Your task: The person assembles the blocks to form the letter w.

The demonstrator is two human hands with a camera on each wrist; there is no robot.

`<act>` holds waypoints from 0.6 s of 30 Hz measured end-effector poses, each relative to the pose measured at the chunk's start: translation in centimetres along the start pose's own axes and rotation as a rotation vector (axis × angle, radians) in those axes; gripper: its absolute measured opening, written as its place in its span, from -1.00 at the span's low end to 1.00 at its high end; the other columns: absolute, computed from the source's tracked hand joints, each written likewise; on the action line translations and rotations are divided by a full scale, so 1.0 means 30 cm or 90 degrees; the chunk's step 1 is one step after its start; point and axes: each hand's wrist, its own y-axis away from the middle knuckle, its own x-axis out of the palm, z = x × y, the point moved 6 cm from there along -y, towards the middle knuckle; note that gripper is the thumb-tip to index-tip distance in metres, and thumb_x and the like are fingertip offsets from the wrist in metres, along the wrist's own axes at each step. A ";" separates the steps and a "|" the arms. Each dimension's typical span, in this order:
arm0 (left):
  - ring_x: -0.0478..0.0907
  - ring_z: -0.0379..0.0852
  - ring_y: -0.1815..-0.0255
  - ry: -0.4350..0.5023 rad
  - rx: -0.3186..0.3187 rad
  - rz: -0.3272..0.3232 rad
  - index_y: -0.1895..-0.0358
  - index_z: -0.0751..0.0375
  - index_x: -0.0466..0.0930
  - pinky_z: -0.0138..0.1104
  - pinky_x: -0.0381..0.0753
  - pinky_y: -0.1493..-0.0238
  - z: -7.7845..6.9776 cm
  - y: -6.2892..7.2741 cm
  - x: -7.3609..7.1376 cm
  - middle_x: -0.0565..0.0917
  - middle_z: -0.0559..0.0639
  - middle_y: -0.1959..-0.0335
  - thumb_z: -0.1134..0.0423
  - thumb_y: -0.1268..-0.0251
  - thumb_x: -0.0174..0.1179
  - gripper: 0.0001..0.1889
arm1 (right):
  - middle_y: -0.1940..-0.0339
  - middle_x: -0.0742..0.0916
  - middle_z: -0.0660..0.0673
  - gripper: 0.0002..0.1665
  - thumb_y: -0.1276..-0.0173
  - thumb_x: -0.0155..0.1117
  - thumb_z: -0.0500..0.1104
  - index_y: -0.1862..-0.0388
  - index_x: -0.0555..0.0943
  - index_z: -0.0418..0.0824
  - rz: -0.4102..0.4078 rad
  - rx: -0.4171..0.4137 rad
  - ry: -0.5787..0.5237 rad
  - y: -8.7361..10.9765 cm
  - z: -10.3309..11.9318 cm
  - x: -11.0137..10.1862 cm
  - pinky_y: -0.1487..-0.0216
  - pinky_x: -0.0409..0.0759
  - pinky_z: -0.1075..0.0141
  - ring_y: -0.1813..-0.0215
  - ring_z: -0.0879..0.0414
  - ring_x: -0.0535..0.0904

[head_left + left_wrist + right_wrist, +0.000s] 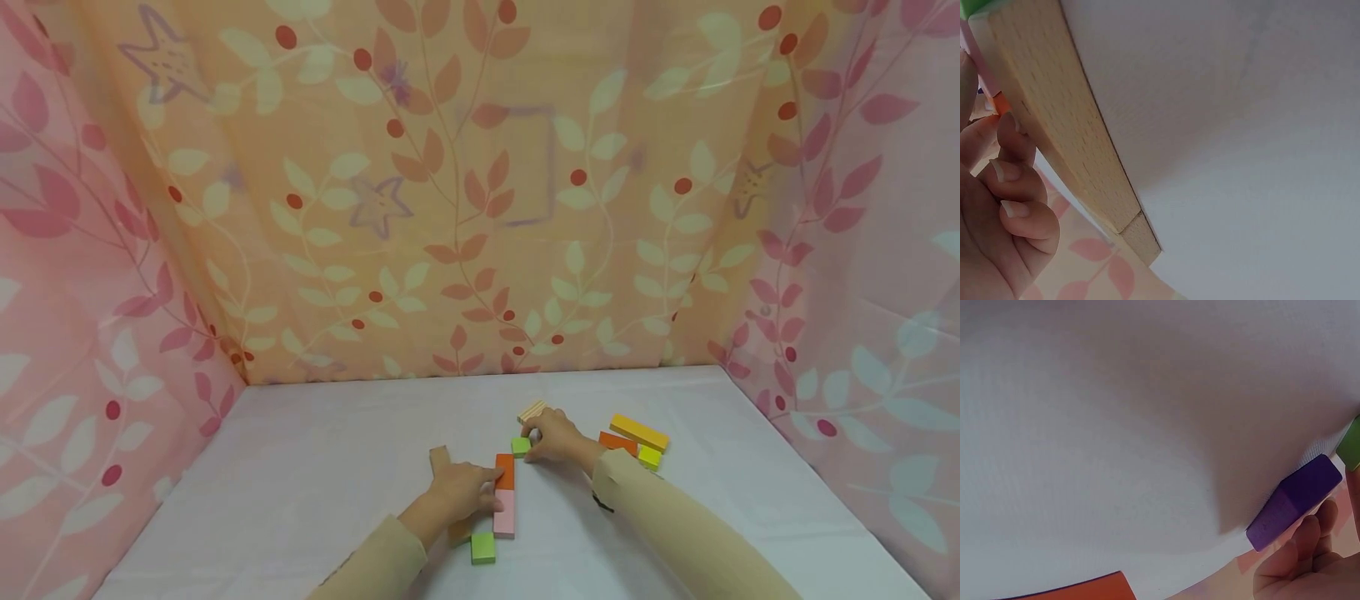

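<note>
My right hand [558,437] pinches a small green block [521,447] at the far end of a row, thumb on its near side and index finger on its far side. Under that hand lies a purple block [1297,500], mostly hidden in the head view. My left hand [461,492] touches the row: its index finger reaches onto an orange block [505,472], its thumb is at a pink block [504,514]. Its other fingers [1019,206] are loosely bent beside long plain wooden blocks [1066,119]. A second green block [483,548] sits at the near end.
Right of my right hand lie a long yellow-orange block [639,432], an orange block [617,442] and a small yellow block [649,457]. Plain wooden pieces [532,411] lie beyond that hand. A white cloth [322,467] covers the table, with patterned curtains [465,275] behind and beside it.
</note>
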 end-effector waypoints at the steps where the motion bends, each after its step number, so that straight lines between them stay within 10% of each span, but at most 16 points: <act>1: 0.58 0.00 -0.12 -0.002 0.001 -0.001 -0.25 -0.07 0.57 -0.09 0.51 -0.11 0.000 0.000 0.001 0.68 -0.07 -0.07 -0.20 -0.13 0.29 -0.40 | 0.32 0.50 -0.03 -0.69 0.03 0.62 -0.16 0.30 0.68 -0.04 0.000 0.001 -0.001 0.000 0.000 0.000 0.12 0.37 0.14 0.13 0.02 0.35; 18: 0.57 -0.01 -0.14 -0.006 0.003 0.002 -0.25 -0.04 0.57 -0.09 0.48 -0.15 -0.005 0.002 -0.005 0.67 -0.08 -0.08 -0.19 -0.14 0.29 -0.40 | 0.22 0.55 -0.10 -0.49 0.00 0.60 -0.18 0.01 0.66 -0.12 0.047 -0.025 -0.036 0.007 -0.016 -0.051 0.07 0.40 0.12 0.10 0.00 0.36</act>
